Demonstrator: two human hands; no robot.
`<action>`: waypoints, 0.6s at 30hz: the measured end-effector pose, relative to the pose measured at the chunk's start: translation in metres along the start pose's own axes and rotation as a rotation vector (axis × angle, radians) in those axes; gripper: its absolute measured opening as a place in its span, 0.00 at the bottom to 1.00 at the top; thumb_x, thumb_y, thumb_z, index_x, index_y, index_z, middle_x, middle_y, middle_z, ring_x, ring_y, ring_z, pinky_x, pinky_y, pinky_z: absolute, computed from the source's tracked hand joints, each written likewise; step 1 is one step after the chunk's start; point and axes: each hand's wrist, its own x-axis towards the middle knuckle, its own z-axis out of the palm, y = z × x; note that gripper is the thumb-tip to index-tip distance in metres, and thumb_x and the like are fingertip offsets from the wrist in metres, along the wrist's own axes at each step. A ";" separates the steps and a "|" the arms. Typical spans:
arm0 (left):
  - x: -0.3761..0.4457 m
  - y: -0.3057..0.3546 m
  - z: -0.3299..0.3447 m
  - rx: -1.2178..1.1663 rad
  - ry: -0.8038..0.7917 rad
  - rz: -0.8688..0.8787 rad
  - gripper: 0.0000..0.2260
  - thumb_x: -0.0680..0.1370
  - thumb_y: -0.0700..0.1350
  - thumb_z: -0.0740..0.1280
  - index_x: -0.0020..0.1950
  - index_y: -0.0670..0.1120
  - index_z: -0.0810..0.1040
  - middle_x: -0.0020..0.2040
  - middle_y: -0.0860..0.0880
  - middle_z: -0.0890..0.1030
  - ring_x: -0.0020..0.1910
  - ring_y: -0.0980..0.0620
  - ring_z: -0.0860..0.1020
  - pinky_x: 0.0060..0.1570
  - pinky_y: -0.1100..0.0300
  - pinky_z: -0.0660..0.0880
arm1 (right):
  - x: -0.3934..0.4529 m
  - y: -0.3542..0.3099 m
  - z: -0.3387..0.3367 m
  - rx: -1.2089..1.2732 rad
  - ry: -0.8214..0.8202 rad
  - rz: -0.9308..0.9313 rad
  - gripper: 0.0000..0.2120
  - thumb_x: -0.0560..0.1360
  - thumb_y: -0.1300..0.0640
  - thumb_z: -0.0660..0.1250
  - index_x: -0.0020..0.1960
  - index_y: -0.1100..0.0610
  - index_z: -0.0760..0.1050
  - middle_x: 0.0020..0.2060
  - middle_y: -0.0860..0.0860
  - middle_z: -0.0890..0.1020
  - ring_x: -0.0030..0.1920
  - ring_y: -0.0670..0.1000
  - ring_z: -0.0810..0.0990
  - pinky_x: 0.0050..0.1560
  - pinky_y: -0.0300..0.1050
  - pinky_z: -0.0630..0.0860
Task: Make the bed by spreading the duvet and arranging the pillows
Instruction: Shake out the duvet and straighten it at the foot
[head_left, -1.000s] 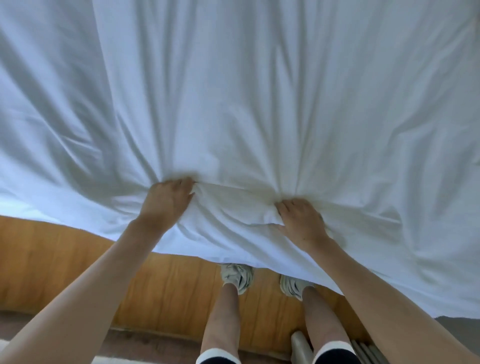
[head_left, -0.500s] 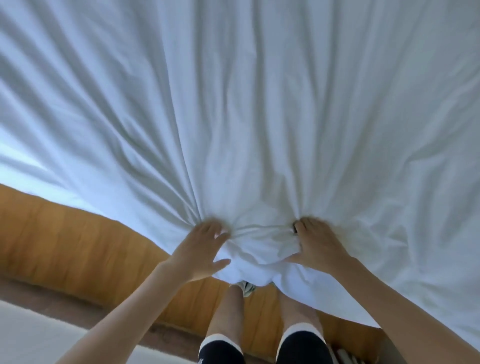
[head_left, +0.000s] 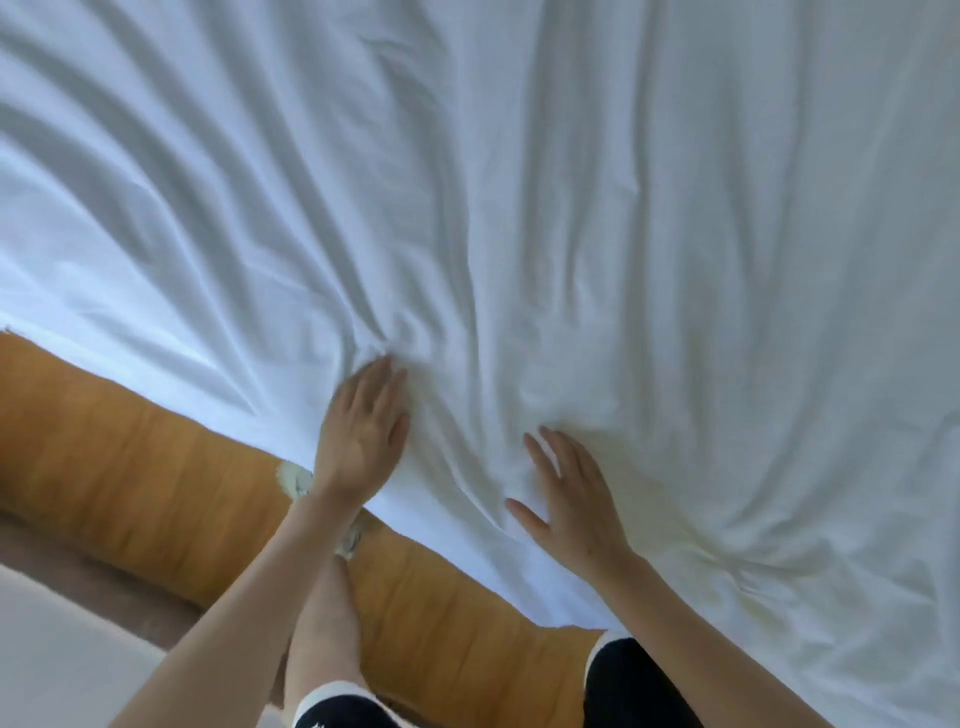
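A white duvet (head_left: 545, 208) fills most of the view, creased in long folds that fan out from its near edge. My left hand (head_left: 361, 431) lies flat on the duvet near that edge, fingers together and stretched out. My right hand (head_left: 569, 499) rests flat on the duvet to the right, fingers spread. Neither hand grips the cloth. No pillows are in view.
The duvet's near edge hangs over a wooden bed frame panel (head_left: 130, 467) that runs diagonally across the lower left. My legs and a light shoe (head_left: 293, 478) stand against the panel. Pale floor (head_left: 62, 649) shows at the bottom left.
Both hands gripped bunched duvet near its edge before. They have let go and now lie flat on the cloth. The view has shifted right and tilted.
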 end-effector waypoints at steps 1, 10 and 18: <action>0.006 -0.028 -0.007 0.044 0.015 0.042 0.20 0.79 0.45 0.59 0.69 0.39 0.71 0.69 0.38 0.71 0.68 0.38 0.69 0.67 0.44 0.64 | 0.022 -0.022 0.007 -0.009 0.013 -0.038 0.33 0.76 0.37 0.56 0.73 0.57 0.60 0.69 0.60 0.70 0.69 0.59 0.66 0.68 0.55 0.68; 0.053 -0.313 -0.100 0.303 -0.128 -0.034 0.31 0.78 0.58 0.54 0.76 0.42 0.60 0.75 0.36 0.58 0.74 0.34 0.56 0.70 0.37 0.53 | 0.210 -0.211 0.075 -0.106 0.160 0.215 0.50 0.64 0.30 0.66 0.74 0.58 0.56 0.70 0.69 0.63 0.72 0.66 0.61 0.72 0.62 0.59; 0.128 -0.428 -0.147 0.397 -0.235 0.245 0.43 0.66 0.62 0.72 0.70 0.36 0.65 0.67 0.30 0.67 0.65 0.30 0.67 0.65 0.38 0.62 | 0.283 -0.236 0.081 -0.338 0.199 0.392 0.40 0.63 0.36 0.73 0.66 0.60 0.70 0.63 0.64 0.72 0.64 0.64 0.71 0.66 0.59 0.67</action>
